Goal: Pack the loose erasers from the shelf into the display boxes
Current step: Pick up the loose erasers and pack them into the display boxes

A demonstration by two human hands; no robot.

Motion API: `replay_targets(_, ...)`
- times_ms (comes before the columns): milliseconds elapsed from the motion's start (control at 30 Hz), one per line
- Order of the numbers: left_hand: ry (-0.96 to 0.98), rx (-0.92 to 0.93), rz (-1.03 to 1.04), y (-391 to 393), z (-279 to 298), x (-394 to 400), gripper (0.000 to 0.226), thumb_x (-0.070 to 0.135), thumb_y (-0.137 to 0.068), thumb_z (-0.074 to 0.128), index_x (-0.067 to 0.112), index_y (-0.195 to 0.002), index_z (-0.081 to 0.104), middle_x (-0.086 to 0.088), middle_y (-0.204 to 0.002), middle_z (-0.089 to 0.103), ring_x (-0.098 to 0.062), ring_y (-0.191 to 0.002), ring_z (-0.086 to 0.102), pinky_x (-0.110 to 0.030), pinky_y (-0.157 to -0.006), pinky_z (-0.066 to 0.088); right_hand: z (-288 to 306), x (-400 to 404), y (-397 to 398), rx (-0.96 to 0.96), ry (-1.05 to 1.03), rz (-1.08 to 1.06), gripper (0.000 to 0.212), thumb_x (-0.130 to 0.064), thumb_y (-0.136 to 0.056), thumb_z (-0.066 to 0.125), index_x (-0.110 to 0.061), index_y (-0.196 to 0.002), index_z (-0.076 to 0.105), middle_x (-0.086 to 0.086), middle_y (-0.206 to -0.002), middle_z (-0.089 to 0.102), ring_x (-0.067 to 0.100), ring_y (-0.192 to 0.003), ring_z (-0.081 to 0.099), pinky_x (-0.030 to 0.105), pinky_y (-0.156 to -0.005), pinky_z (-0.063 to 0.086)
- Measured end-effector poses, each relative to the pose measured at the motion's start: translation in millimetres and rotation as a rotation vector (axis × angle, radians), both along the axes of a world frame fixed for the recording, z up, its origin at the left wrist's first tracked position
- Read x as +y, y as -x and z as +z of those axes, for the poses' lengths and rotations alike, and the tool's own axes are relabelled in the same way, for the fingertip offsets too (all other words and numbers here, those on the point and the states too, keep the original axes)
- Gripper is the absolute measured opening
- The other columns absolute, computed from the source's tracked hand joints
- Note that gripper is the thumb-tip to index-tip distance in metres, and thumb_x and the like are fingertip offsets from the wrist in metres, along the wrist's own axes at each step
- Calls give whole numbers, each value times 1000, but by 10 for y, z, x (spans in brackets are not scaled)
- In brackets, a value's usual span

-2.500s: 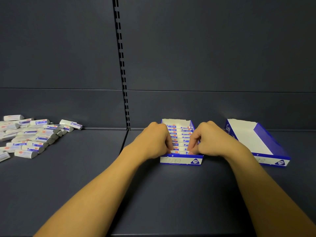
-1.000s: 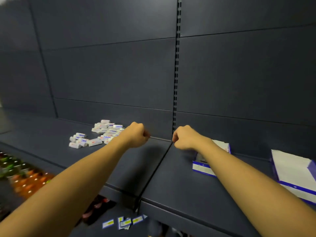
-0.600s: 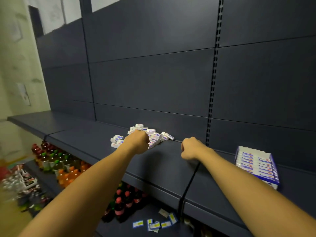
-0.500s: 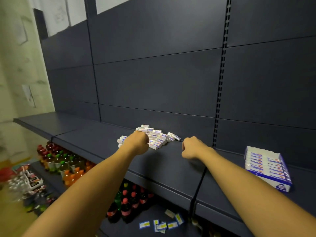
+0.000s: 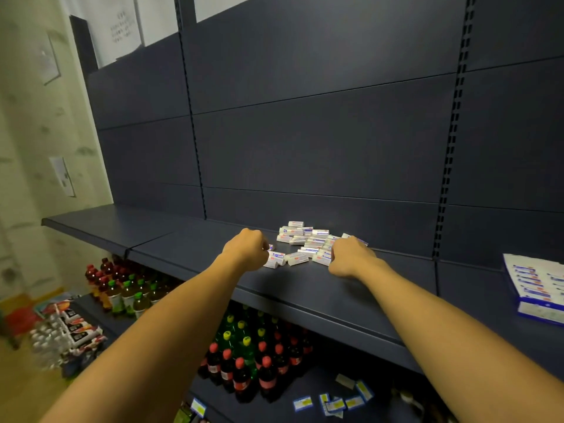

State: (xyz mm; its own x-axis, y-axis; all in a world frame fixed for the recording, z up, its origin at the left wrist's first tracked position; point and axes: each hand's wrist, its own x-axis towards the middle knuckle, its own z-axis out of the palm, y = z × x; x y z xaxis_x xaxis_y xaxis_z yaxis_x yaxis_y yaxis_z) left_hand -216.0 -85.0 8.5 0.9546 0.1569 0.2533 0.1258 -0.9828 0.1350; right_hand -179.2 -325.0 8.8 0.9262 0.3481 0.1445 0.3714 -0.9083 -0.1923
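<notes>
Erasers (image 5: 308, 242) lay in a loose white heap on the dark shelf (image 5: 305, 288), toward the back panel, and both my arms were stretched out to them. My left hand (image 5: 245, 250) sat at the heap's 9 o'clock edge, knuckles up and fingers curled under, right against two or three erasers at the near-left corner; whether those fingers had actually closed on one I could not tell, since the back of the hand hid them. My right hand (image 5: 351, 254) was at the heap's 4 o'clock side, also curled with the knuckles toward me, its fingertips buried among the nearest erasers, and again what it had hold of, if anything, was hidden.

Far off at 3 o'clock from the heap, at the frame's right edge, stood a display box (image 5: 537, 288) with blue sides, rows of packed erasers showing in it, well apart from the loose ones. It was cut off by the edge, so I could not see all of it.

Below the shelf, at 6 to 7 o'clock, bottles (image 5: 244, 361) with red, green and yellow caps stood in rows on a lower shelf, and a few price tags (image 5: 335, 401) lay scattered beside them.
</notes>
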Motion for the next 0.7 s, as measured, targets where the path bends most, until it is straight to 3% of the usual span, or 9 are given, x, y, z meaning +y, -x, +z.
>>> replay_targets(233, 13, -9, -13, -200, -86, 277, 33, 11, -95, 56, 14, -125, 68, -7, -124, 67, -25, -101, 65, -38, -86, 58, -7, 233, -161, -15, 20, -15, 26, -21, -85, 59, -12, -108, 67, 11, -113, 61, 31, -98, 62, 30, -75, 47)
replay_targets(400, 19, 6, -8, -507, -153, 525, 32, 10, -94, 56, 16, -122, 70, -6, -122, 68, -23, -99, 66, -38, -86, 59, 40, 406, -476, -8, 12, -13, 26, -18, -80, 59, -13, -104, 67, 8, -102, 58, 28, -83, 57, 35, -80, 56)
replay_targets(700, -5, 31, -2, -1131, -25, 905, 33, 6, -88, 60, 18, -115, 74, -3, -115, 71, -24, -96, 68, -40, -85, 60, 174, 835, -1170, 6, -43, 66, 20, -12, -81, 60, -13, -99, 69, 7, -99, 64, 25, -85, 64, 42, -81, 59)
